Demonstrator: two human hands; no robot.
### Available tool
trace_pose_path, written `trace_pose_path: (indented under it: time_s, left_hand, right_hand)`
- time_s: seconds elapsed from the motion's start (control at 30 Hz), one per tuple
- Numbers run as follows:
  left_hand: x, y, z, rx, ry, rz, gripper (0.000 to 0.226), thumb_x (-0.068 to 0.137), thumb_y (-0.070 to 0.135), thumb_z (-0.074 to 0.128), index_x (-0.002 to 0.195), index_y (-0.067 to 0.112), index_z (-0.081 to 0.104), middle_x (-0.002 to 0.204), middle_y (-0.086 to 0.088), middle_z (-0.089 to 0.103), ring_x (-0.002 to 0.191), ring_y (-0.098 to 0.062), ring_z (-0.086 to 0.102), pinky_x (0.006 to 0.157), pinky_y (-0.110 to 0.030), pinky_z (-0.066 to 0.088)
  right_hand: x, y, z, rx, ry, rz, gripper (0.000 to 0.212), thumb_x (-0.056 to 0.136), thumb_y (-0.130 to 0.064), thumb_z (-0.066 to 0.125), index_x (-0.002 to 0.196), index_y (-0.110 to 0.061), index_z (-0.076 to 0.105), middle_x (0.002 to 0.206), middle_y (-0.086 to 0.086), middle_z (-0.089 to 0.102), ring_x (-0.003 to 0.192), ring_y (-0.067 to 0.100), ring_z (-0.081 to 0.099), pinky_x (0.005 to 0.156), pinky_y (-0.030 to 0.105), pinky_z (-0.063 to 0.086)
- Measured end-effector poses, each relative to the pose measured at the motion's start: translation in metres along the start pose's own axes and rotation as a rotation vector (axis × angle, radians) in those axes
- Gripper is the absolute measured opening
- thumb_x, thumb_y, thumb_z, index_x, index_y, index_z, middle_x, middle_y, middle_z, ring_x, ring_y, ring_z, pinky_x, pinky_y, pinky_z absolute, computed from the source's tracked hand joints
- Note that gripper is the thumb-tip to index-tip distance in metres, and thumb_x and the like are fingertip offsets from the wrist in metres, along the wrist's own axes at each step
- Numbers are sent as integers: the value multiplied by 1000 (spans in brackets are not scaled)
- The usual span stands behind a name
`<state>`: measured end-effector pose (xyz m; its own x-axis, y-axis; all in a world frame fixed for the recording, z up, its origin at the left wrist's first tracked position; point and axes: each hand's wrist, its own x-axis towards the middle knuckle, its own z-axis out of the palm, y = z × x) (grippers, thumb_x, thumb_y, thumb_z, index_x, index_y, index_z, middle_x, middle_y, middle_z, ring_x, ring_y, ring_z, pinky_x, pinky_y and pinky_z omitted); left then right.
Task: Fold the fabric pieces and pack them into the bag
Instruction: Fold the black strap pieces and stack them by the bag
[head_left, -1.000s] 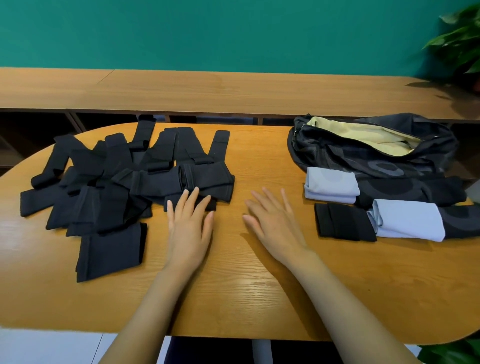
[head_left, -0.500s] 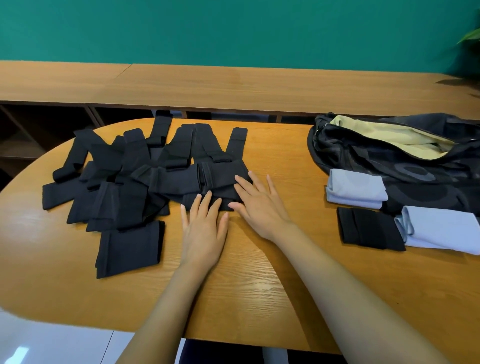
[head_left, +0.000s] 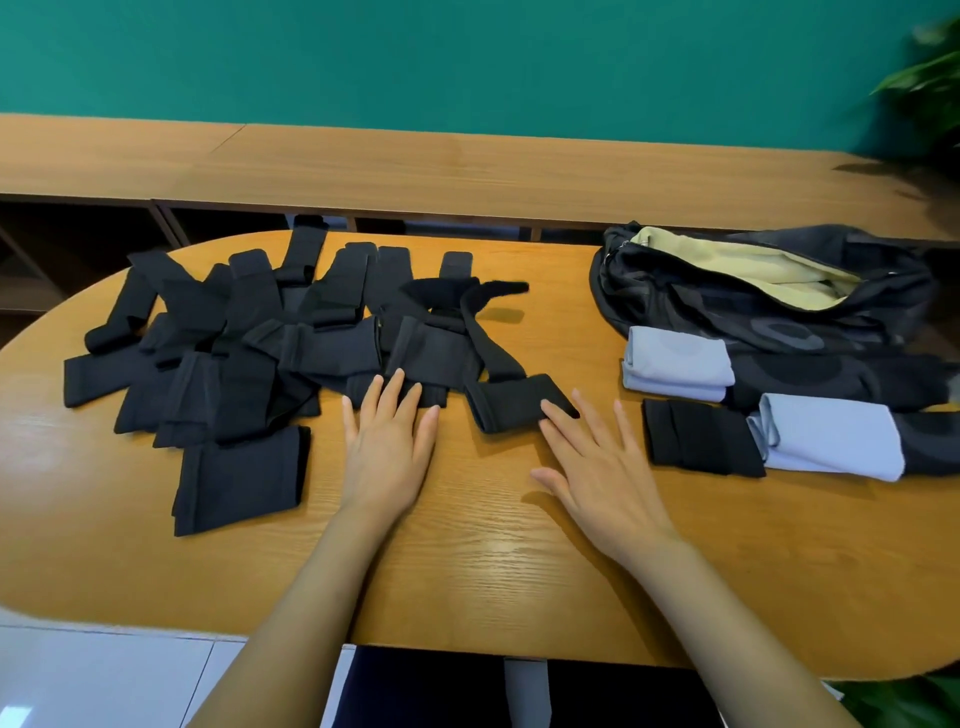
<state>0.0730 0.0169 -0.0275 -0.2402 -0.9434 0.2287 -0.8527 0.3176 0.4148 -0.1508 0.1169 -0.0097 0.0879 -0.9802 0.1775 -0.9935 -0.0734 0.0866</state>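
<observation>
Nearest, both forearms reach over the wooden surface (head_left: 467, 561). The left hand (head_left: 387, 452) lies flat, fingers straight and close together, their tips touching the near edge of the black pile (head_left: 234, 343). The right hand (head_left: 597, 473) is flat too, fingers spread. Its forefinger presses the folded end of a black strip (head_left: 511, 402), whose far part trails loosely up along the pile's right side. Neither hand grips anything.

Just to the right lie a black fold (head_left: 701, 439), touching a near grey fold (head_left: 831, 441), and a far grey fold (head_left: 675, 371). Behind them sits the bag (head_left: 769, 306), its mouth open. I cannot tell whether anything is inside.

The task looks early: three pieces are folded but not packed, and most of the pile is left to do.
</observation>
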Motion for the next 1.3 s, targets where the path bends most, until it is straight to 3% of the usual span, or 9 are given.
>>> trace_pose_path:
  time_s: [0.2,0.37,0.57,0.77,0.87,0.97,1.07,1.2,1.3]
  left_hand:
    - [-1,-2,1,14,-1,9,57,101,49,26,146,18,43,160,-1,25,150,-18,7,121,-47,-7]
    - [-13,5,-4,-71,21,148,53,101,50,30,140,22,52,153,2,40,147,-11,20,121,-45,-8]
    - [-59,34,-7,-173,-266,397,69,90,74,19,142,35,43,151,19,34,143,9,14,119,-30,-15]
    - [-58,38,-5,-265,-219,379,71,94,70,15,129,30,62,139,16,53,136,9,31,122,-33,-3]
    - [-38,43,-11,-199,-112,377,62,99,59,19,134,27,58,140,11,54,136,0,36,122,-37,3]
    - [-4,48,-15,-98,-47,318,54,102,48,24,145,22,44,154,6,37,146,-7,20,123,-38,1]
    - [32,49,-11,49,-72,296,55,103,46,26,150,20,34,162,3,19,150,-12,3,122,-43,-5]
    - [60,42,-3,167,-152,316,53,104,44,24,150,19,34,163,3,13,150,-14,-4,119,-46,-12]
    - [66,32,3,233,-198,315,56,104,47,19,153,22,26,163,5,14,150,-12,-4,117,-47,-16]
  right_hand:
    - [-37,-7,4,29,-59,-87,72,101,-60,9,132,-20,61,145,-4,51,143,21,34,113,54,13]
    - [-45,-11,0,103,-56,-85,71,102,-59,8,127,-23,65,137,-7,58,133,15,47,113,51,11]
    - [-56,0,-2,220,104,-87,66,104,-54,13,114,-25,72,122,-12,65,116,10,55,116,45,14]
    - [-60,8,-6,412,230,-53,62,104,-52,16,97,-27,72,112,-11,68,111,6,53,114,31,20]
    - [-44,9,-10,411,138,29,64,101,-57,12,124,-25,63,135,-8,57,131,8,43,119,36,21]
    - [-14,4,-14,323,-33,56,74,94,-64,3,149,-28,37,159,-7,27,149,14,14,122,43,12]
    - [18,-7,-17,285,-123,46,79,90,-68,-3,154,-32,26,164,-4,7,151,18,-6,122,46,0]
    - [48,-19,-11,225,-152,63,103,75,-73,-25,153,-31,27,165,1,2,150,24,-13,120,51,-4]
    - [61,-22,-3,188,-198,131,104,76,-71,-23,155,-21,23,165,-1,1,150,23,-14,120,52,-4]
